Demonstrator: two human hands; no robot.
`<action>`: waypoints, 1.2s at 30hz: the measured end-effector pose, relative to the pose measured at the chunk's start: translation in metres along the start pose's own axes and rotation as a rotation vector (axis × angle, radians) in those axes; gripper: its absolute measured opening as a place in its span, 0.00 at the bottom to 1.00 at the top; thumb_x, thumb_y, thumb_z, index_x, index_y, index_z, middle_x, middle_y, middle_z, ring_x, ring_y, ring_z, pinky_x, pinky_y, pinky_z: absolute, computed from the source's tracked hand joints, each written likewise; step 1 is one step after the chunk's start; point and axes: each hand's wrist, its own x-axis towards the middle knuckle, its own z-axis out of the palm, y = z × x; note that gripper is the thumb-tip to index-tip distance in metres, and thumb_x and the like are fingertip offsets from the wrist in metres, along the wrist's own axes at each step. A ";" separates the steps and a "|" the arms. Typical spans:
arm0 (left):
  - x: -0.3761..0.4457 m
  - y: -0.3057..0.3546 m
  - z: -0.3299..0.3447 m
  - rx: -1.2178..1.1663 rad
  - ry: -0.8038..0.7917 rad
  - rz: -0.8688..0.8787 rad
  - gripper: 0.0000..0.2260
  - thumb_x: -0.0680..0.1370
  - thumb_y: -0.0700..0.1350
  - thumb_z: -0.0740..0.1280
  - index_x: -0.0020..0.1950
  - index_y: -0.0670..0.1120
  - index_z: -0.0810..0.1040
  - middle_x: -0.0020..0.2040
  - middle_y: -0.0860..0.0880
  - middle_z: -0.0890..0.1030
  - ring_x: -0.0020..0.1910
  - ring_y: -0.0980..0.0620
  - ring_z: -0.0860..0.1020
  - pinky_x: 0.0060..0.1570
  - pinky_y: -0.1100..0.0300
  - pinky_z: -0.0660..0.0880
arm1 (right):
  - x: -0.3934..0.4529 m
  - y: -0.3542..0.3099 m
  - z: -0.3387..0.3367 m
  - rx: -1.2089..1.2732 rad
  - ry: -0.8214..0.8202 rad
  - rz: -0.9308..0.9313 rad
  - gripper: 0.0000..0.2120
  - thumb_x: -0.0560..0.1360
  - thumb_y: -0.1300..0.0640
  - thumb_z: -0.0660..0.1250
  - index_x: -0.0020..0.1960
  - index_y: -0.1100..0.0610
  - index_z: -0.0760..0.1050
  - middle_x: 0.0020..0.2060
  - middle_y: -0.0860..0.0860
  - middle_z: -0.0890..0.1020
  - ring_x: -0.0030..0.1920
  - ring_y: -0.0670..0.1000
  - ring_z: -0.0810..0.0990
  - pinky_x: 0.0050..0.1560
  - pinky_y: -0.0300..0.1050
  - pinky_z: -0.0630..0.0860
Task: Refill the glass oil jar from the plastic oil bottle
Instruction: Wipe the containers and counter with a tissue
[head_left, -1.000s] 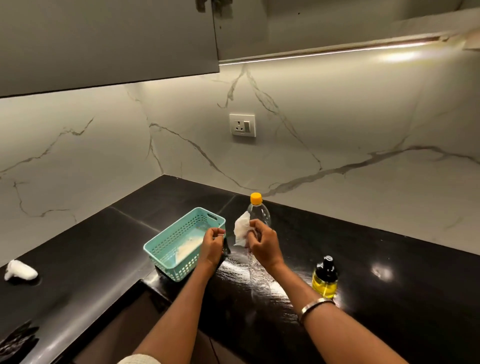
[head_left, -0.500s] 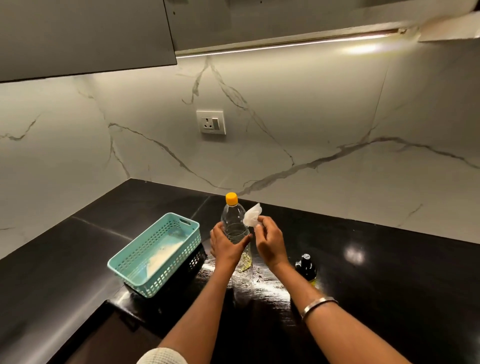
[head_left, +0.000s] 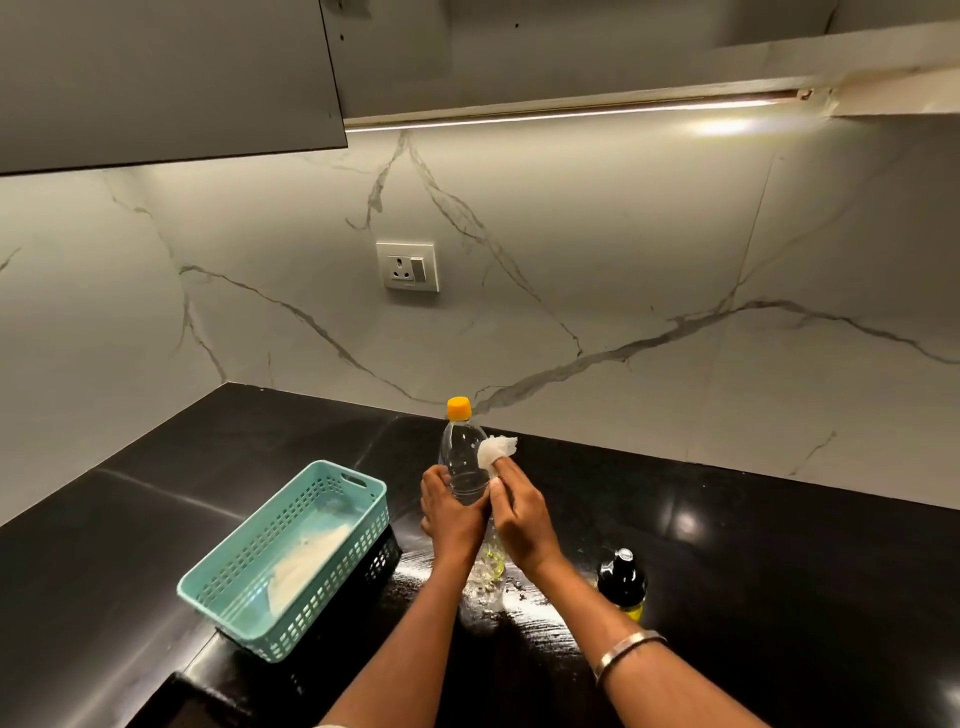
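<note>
Since half a second ago, the right hand (head_left: 521, 519) has pressed its white tissue (head_left: 494, 451) against the plastic oil bottle (head_left: 464, 467), fingers pinching the wad. Left hand (head_left: 451, 512) grips the bottle's middle. It stands upright on the black desk (head_left: 753, 545) — clear, nearly empty, orange cap (head_left: 459, 408) on, some yellow oil at the bottom. Just right stands the glass oil jar (head_left: 623, 584) — dark-topped, yellow below.

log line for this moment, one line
left hand grips plastic bottle | right hand presses tissue on it | cap on
</note>
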 end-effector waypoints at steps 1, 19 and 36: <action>0.000 0.001 0.001 0.004 -0.012 0.012 0.20 0.70 0.53 0.73 0.54 0.50 0.66 0.52 0.51 0.72 0.54 0.50 0.72 0.55 0.51 0.64 | 0.003 -0.002 0.003 -0.010 0.016 0.007 0.20 0.80 0.61 0.56 0.71 0.56 0.67 0.63 0.46 0.73 0.62 0.39 0.72 0.60 0.26 0.66; 0.006 0.000 -0.019 -0.099 -0.387 0.077 0.26 0.59 0.63 0.73 0.51 0.51 0.73 0.44 0.52 0.81 0.44 0.53 0.79 0.48 0.57 0.77 | 0.032 -0.013 0.009 -0.045 0.233 0.132 0.22 0.81 0.51 0.51 0.72 0.57 0.65 0.68 0.54 0.72 0.65 0.50 0.72 0.66 0.44 0.69; 0.019 0.024 -0.052 -0.308 -0.628 0.009 0.32 0.60 0.60 0.74 0.57 0.43 0.75 0.51 0.44 0.81 0.48 0.49 0.81 0.50 0.56 0.78 | 0.028 -0.027 0.004 0.274 0.137 0.200 0.24 0.79 0.43 0.54 0.69 0.53 0.69 0.62 0.50 0.77 0.62 0.48 0.76 0.62 0.45 0.72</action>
